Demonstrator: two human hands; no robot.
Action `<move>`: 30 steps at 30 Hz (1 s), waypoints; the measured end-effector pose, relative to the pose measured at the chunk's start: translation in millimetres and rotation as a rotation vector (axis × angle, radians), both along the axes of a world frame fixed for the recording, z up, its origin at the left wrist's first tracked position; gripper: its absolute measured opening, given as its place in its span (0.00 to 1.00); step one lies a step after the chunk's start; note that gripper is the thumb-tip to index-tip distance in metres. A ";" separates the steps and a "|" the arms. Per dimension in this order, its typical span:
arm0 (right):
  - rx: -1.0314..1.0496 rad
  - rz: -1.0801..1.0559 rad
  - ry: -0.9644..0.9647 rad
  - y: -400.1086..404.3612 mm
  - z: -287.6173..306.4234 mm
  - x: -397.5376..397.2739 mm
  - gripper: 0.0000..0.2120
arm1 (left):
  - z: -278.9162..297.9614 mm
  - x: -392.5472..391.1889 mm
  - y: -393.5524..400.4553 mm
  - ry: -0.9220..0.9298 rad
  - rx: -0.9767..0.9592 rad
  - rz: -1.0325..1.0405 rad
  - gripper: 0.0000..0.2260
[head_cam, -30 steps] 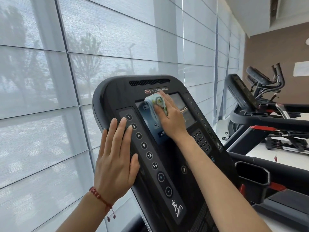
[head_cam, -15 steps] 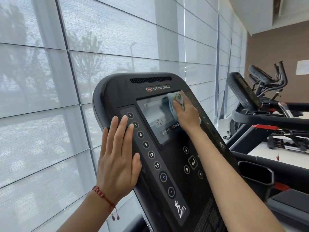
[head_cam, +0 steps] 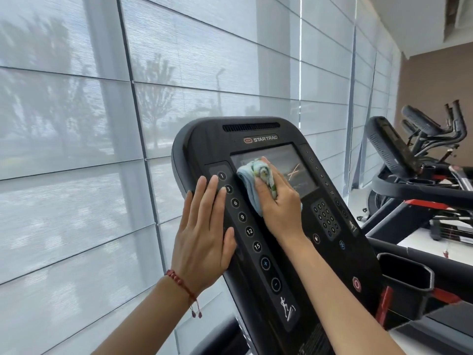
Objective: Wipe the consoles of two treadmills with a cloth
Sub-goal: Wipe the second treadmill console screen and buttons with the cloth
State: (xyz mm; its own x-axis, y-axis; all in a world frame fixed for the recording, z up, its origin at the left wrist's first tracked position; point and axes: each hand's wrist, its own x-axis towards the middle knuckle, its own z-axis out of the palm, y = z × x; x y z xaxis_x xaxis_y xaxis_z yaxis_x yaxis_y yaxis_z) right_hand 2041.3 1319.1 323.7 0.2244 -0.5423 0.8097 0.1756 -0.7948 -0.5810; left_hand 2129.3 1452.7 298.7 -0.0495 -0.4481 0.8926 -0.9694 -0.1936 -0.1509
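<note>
A black treadmill console (head_cam: 330, 267) with a touchscreen (head_cam: 299, 170) and a column of numbered buttons stands in front of me. My right hand (head_cam: 280, 203) holds a bunched light-blue patterned cloth (head_cam: 252, 179) against the left part of the screen. My left hand (head_cam: 204, 231) lies flat with straight fingers on the console's left edge, fingertips near buttons 1 and 3. A second treadmill's console (head_cam: 389, 147) stands further right, seen from the side.
A wall of windows with grey translucent blinds (head_cam: 76, 149) runs close behind the console. A black cup holder (head_cam: 407, 275) sits at the console's right. More gym machines (head_cam: 430, 129) and a brown wall (head_cam: 440, 80) lie beyond.
My right hand has swept the cloth from the screen's upper right back to its left side. My left hand stays flat on the console's edge.
</note>
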 end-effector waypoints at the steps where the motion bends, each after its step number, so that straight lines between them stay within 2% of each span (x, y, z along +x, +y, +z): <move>1: 0.044 0.008 -0.039 2.0 4.0 0.1 0.21 | 0.7 0.5 1.6 0.000 0.010 -0.002 0.25; 4: 0.047 0.069 -0.136 10.9 22.7 2.5 0.22 | 2.8 2.7 9.0 0.023 -0.003 -0.012 0.26; 7: -0.102 0.145 -0.143 23.6 44.2 14.2 0.20 | 2.0 7.9 20.8 0.023 -0.027 0.003 0.25; 9: -0.202 0.160 -0.051 32.2 53.1 26.5 0.21 | 0.0 13.0 29.6 0.013 -0.023 0.025 0.25; 13: -0.396 0.058 0.126 30.7 64.2 48.6 0.22 | -8.9 20.0 43.8 -0.006 0.019 0.060 0.24; 19: -0.255 0.049 0.216 7.1 104.2 59.8 0.22 | -18.6 19.2 45.9 -0.059 0.068 0.063 0.24; 23: -0.332 0.055 0.187 23.8 77.3 46.8 0.21 | -18.2 18.2 46.6 -0.059 0.076 0.061 0.24; 30: -0.417 0.038 0.119 40.7 -24.8 -9.8 0.23 | -17.8 21.6 51.8 -0.047 0.068 0.056 0.24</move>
